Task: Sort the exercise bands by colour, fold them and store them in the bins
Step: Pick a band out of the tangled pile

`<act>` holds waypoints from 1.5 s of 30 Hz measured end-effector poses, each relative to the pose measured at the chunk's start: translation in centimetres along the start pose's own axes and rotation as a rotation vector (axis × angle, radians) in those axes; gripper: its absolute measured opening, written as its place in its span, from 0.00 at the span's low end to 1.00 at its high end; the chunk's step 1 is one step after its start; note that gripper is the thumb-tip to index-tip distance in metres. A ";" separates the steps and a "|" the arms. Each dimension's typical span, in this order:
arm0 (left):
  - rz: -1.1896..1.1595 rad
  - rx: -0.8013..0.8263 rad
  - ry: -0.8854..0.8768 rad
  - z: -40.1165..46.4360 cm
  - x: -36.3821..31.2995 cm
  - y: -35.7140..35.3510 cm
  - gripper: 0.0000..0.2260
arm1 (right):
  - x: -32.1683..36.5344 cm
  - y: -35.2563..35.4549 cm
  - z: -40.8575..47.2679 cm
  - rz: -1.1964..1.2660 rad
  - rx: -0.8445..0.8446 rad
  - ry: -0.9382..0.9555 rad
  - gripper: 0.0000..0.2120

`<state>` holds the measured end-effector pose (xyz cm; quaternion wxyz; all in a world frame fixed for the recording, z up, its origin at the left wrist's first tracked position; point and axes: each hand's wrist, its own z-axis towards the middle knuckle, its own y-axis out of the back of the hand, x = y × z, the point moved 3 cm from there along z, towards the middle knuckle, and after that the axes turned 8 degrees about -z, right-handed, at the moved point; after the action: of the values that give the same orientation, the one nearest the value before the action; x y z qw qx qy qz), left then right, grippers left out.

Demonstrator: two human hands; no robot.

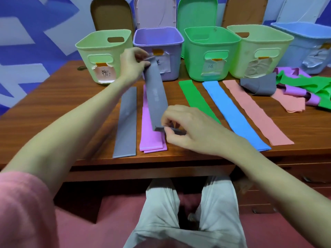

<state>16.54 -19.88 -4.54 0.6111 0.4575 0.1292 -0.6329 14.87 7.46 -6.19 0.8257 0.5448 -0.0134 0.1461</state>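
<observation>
A grey band [156,94] is stretched above the table between both hands. My left hand [133,64] pinches its far end near the purple bin [176,39]; my right hand [186,127] pinches its near end. Flat on the wooden table [44,104] lie a second grey band [126,122], pink bands [148,136] stacked under the held one, a green band [196,99], a blue band [232,115] and a salmon band [256,113]. At the right sits a tangled pile [295,86] of grey, purple, green and salmon bands.
Along the table's back stand a light green bin [86,51], the purple bin, a green bin [232,43], another light green bin [286,42] and a blue bin [304,34], each with a paper label. Their lids [197,13] lean against the wall behind.
</observation>
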 end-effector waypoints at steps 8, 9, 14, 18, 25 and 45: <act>0.072 0.002 0.060 -1.4 5.7 5.4 0.08 | 3.6 -3.9 3.8 0.005 0.143 0.148 0.05; 0.076 0.009 0.059 -1.5 6.1 5.5 0.08 | 3.8 -4.1 4.1 0.003 0.156 0.154 0.05; 0.109 0.041 0.005 -2.0 6.6 5.0 0.07 | 4.3 -5.0 5.0 -0.043 0.180 0.185 0.06; 0.145 0.077 -0.018 -2.3 7.0 4.2 0.06 | 4.7 -5.6 5.1 -0.049 0.208 0.191 0.07; 0.326 0.175 0.010 -2.6 8.1 3.4 0.08 | 3.9 -6.0 5.1 0.030 0.236 0.185 0.09; 0.258 0.583 -0.493 -5.5 -9.9 -17.6 0.12 | -26.8 6.5 -8.1 -0.323 0.036 -0.741 0.31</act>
<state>1.56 -5.53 -7.16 0.5428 0.4585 -0.2648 -0.6519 -13.50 11.04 -8.53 0.7676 0.5700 -0.2217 -0.1915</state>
